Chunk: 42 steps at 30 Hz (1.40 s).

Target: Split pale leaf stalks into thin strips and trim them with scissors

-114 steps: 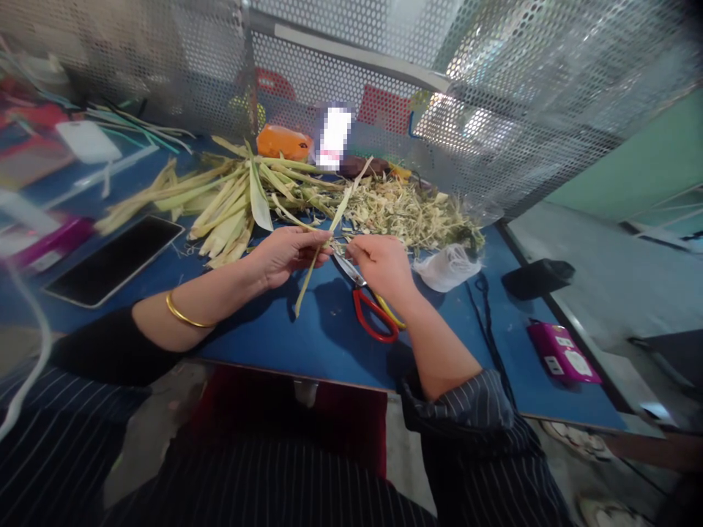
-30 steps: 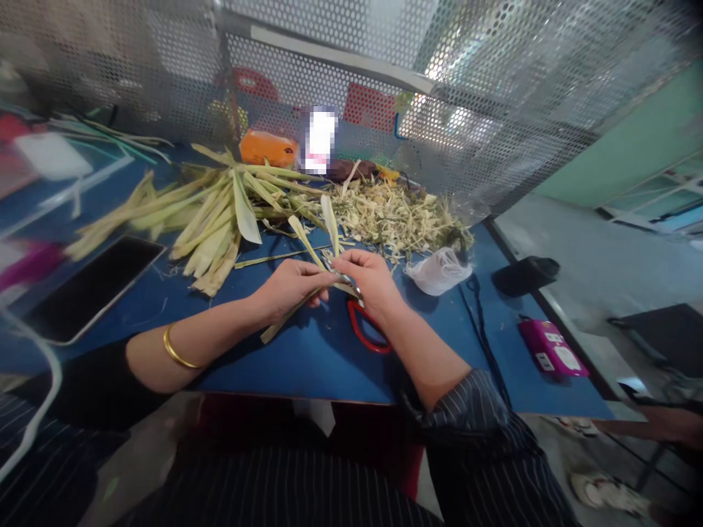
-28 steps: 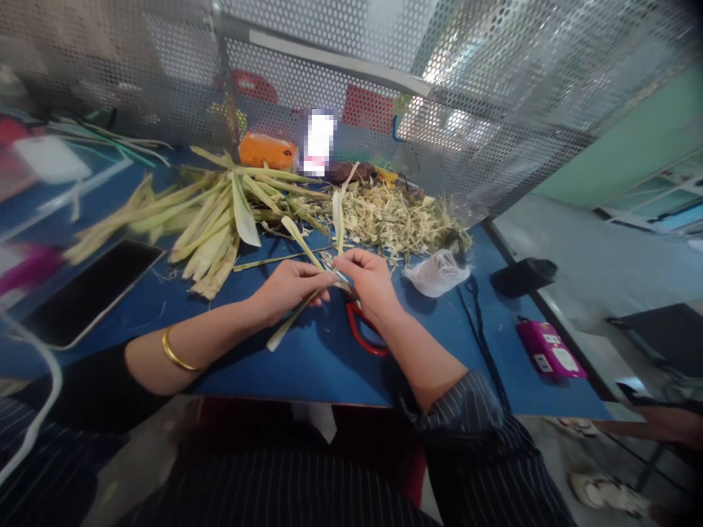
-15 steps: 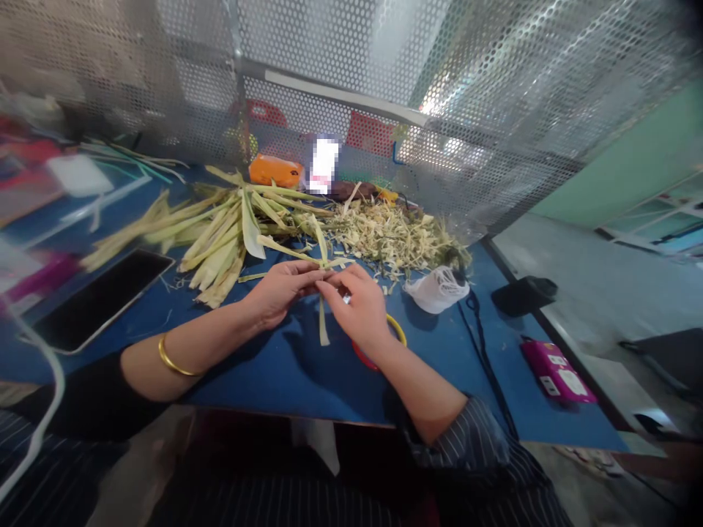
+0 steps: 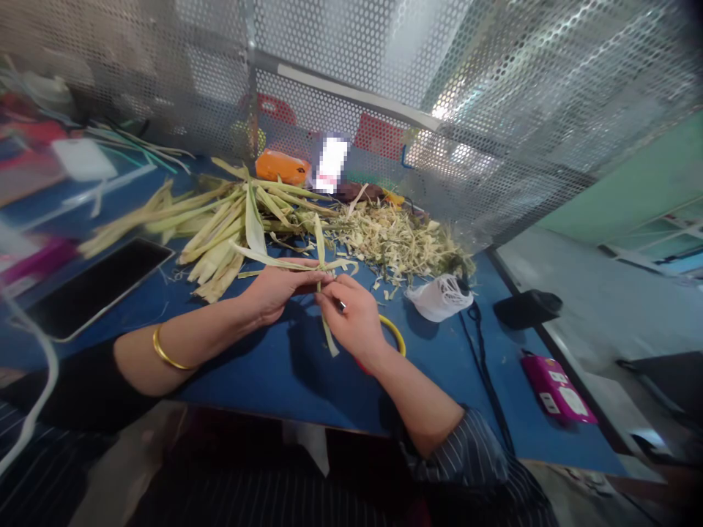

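Pale green leaf strips [image 5: 320, 238] cross each other between my two hands, above the blue table. My left hand [image 5: 277, 291] pinches them from the left, its thumb near the crossing. My right hand [image 5: 354, 315] has its fingers closed on the strips just below the crossing, and one strip end hangs down beside it. A small shiny object, too small to name, shows at the right fingers. Behind my hands lies a bundle of long dried leaves [image 5: 220, 227]. A heap of shredded leaf bits [image 5: 392, 238] is to its right.
On the blue table [image 5: 247, 380] lie a dark phone [image 5: 104, 285], an orange packet [image 5: 282, 167], a white mesh bundle [image 5: 439, 298], a black cord [image 5: 483, 366] and a magenta pack [image 5: 557, 386]. A yellow ring [image 5: 396, 335] shows beside my right wrist. Perforated metal stands behind.
My right hand has moved slightly down, its fingers now below the crossing. The long strip on the left reaches farther left, and the hanging end has swung right. The view has shifted a little.
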Tool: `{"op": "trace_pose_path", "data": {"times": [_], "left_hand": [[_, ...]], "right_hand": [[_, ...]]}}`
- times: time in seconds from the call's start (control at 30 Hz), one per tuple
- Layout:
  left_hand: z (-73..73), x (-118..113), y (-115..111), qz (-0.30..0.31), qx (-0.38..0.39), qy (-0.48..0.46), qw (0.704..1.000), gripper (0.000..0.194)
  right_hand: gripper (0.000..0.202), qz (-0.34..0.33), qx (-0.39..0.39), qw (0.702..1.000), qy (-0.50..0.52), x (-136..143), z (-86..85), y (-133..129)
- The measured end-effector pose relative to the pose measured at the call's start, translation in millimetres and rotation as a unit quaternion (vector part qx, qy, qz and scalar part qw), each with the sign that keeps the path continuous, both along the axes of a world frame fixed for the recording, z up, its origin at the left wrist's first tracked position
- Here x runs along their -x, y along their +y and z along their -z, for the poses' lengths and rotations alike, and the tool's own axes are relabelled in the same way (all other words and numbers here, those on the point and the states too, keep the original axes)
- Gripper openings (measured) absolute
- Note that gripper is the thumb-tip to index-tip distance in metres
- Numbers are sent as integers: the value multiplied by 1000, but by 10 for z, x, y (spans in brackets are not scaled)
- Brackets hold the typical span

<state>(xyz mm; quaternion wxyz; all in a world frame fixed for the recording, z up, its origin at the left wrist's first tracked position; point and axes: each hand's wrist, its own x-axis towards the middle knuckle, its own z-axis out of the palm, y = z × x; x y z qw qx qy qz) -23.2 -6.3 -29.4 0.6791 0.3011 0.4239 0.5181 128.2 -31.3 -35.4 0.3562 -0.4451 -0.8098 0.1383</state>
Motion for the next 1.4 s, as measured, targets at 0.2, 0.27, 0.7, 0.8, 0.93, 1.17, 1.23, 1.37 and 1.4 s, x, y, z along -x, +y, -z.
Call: {"op": "trace_pose_path", "data": {"times": [0.2,0.27,0.7,0.8,0.93,1.17,1.23,1.37,1.4], "left_hand": [[-48,83,7,103,-27,46,993,17],[-40,92,2,128,-32,57,990,14],[-78,99,29,131,-65,182,972,22],[-93,114,24,139,-59,161,975,28],[-129,93,-17,178,-40,147,972,35],[-82,66,-63,213,-53,209,953,34],[-69,62,-71,220,-69,229,946,34],[-61,45,-86,218,-98,269,933,32],[-60,41,-88,218,-109,279,929,33]], "right_hand": [[25,89,-114,989,-43,-161,-80,172],[19,56,-72,994,-52,-184,-64,228],[25,-7,109,993,38,-227,-260,166],[32,2,229,964,136,-251,-273,205],[34,17,394,866,307,-237,-167,294],[31,-35,459,766,448,-177,11,337],[32,-32,461,768,443,-167,17,326],[26,5,367,818,443,-121,33,291],[26,24,343,827,445,-104,43,284]]}}
